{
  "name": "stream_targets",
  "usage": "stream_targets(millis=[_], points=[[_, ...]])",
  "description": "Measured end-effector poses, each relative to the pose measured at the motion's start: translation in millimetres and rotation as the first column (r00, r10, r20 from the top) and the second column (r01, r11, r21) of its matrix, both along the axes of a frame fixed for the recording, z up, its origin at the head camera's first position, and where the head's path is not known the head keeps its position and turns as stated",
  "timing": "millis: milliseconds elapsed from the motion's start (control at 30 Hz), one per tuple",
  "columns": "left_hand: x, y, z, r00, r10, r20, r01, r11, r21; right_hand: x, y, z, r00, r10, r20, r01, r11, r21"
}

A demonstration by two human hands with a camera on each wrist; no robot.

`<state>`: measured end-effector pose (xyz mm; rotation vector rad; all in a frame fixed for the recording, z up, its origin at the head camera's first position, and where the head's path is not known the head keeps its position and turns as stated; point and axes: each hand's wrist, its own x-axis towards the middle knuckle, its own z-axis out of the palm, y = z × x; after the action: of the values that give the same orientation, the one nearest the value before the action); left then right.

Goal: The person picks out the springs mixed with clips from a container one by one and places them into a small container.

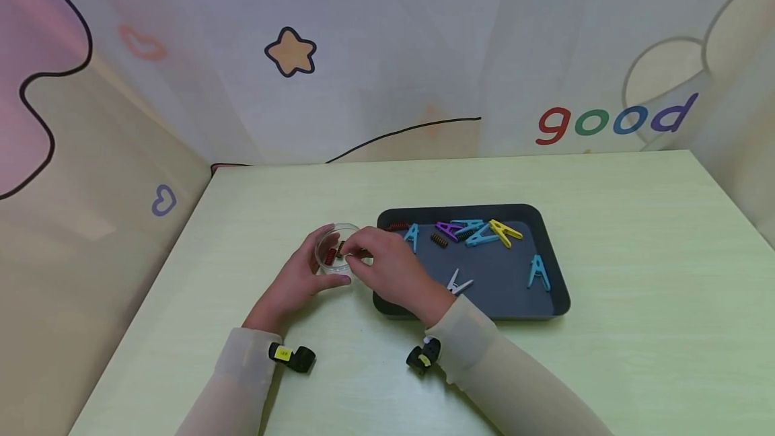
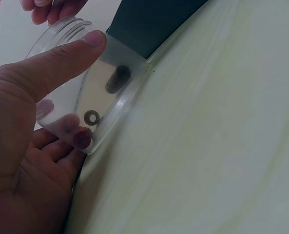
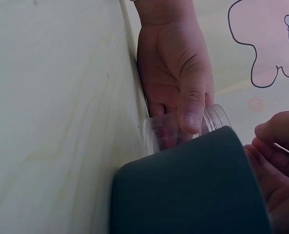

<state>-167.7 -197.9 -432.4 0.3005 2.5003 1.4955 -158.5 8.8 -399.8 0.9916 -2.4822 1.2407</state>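
My left hand (image 1: 299, 278) grips a clear plastic jar (image 2: 134, 73), the thumb along its near side and the fingers round the far side. Inside lie a red spring (image 1: 330, 256) and darker springs, one of them seen end-on as a ring (image 2: 91, 117). My right hand (image 1: 390, 268) is at the jar's mouth, thumb and fingertips curled close together. Whether anything small sits between those fingertips, I cannot tell. In the right wrist view, the tray's wall covers the lower part of the jar, and a red spring shows through the plastic.
Right of the jar lies a dark tray (image 1: 554, 281). It holds several blue clothespin halves (image 1: 537, 273), a yellow one (image 1: 504, 232), a purple one (image 1: 447, 229), a white one (image 1: 458, 284) and loose springs (image 1: 438, 241). Behind the table (image 1: 636, 254) hangs a printed cloth (image 1: 393, 52).
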Motion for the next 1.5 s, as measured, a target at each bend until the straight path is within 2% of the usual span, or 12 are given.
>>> stream_targets(millis=[133, 267, 567, 833, 1367, 1500], points=[[-6.6, -5, -13.0, 1.000, 0.003, -0.008, -0.003, 1.000, 0.005, -0.6, 0, -1.0, 1.000, -0.003, -0.011, 0.003, 1.000, -0.002], [-7.7, -6, -16.8, 1.000, 0.001, -0.021, -0.001, 1.000, 0.009, -0.8, 0, -1.5, 1.000, -0.001, -0.018, 0.001, 1.000, 0.000], [-5.9, -5, -15.0, 0.999, 0.001, -0.043, 0.000, 1.000, 0.015, -0.5, 0, 0.6, 0.999, 0.001, -0.051, 0.000, 1.000, 0.026], [-5.5, -5, -14.1, 0.999, 0.001, -0.040, 0.000, 1.000, 0.016, -0.8, 1, 2.3, 0.999, 0.011, -0.046, -0.010, 1.000, 0.024], [-5.5, -4, -12.4, 0.999, 0.034, 0.016, -0.034, 0.999, 0.002, -2.2, 12, 17.7, 0.999, -0.042, -0.017, 0.042, 0.999, 0.005], [-2.1, 0, -4.9, 0.999, 0.041, 0.035, -0.041, 0.999, -0.002, -4.2, 16, 21.1, 0.997, -0.069, -0.014, 0.069, 0.998, -0.013]])
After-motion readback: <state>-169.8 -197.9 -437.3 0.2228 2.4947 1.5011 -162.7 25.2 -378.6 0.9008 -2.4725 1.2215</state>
